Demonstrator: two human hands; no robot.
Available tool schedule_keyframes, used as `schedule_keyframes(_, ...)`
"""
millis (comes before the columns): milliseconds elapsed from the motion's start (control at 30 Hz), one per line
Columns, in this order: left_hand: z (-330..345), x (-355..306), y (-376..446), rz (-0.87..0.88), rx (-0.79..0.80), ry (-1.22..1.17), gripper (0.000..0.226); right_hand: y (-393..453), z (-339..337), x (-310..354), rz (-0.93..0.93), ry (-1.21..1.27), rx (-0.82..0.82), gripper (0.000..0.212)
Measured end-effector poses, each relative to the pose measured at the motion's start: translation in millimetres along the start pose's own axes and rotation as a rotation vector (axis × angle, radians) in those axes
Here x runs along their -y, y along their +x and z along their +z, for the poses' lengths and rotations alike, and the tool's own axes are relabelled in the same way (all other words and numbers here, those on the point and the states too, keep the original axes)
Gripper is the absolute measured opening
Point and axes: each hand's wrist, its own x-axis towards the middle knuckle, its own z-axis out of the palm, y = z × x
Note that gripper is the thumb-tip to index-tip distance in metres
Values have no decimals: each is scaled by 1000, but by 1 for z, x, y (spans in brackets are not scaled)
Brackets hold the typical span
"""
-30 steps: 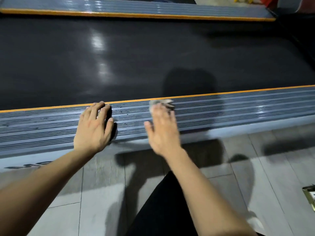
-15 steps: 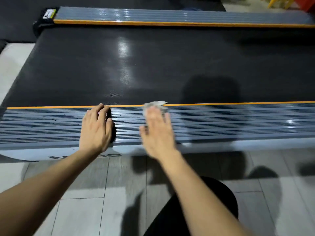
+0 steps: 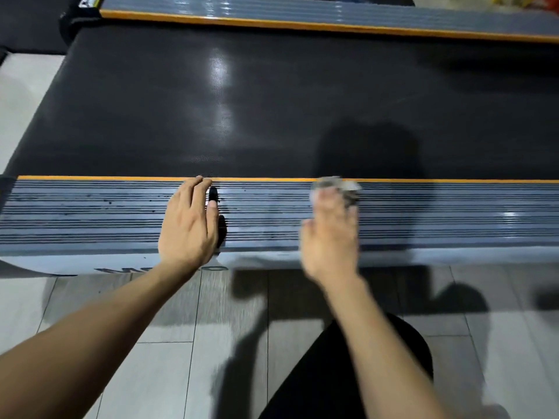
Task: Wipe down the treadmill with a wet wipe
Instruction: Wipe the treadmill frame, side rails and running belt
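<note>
Grey, crumpled wet wipe (image 3: 335, 185) under my right hand (image 3: 331, 237), fingers laid fairly flat over it and pressing it onto the ribbed near side rail (image 3: 453, 213) of the treadmill, just below the orange edge strip (image 3: 272, 179); motion blur, so exact finger curl uncertain. My left hand (image 3: 189, 228) rests flat on the same rail, fingers straight, holding nothing. Dark specks show on the rail left of that hand, so I judge that stretch not yet wiped. Black belt (image 3: 211, 116) and far rail (image 3: 302, 13): no telling whether they are wiped. Estimate: partway along the near rail
</note>
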Motion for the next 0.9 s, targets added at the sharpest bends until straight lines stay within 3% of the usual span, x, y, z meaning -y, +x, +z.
schedule_keyframes(100, -1, 4, 1, 43, -9, -16, 46, -46, 19, 91, -357, 44, 108, 71)
schedule_keyframes(200, -1, 5, 1, 67, -9, -31, 44, -50, 5, 92, -492, 170, 171, 63)
schedule_keyframes(267, -1, 4, 1, 58, -11, -28, 44, -36, -17, 57, -476, 271, 82, 60)
schedule_keyframes(367, -1, 2, 0, 39, -6, -29, 44, -7, -41, -17, -262, 288, -76, 60)
schedule_keyframes(467, -1, 0, -1, 30, -1, -26, 44, 10, -43, -80, -46, 134, 36, 61)
schedule_keyframes(633, -1, 1, -2, 25, 10, -18, 44, 14, -37, -60, -140, 190, 136, 60)
schedule_keyframes(800, -3, 1, -1, 40, 1, -13, 41, 38, -56, -67, -106, 339, 187, 34)
schedule_keyframes(900, -3, 0, -2, 54, -10, -1, 37, 45, -63, -89, -162, 202, 135, 33)
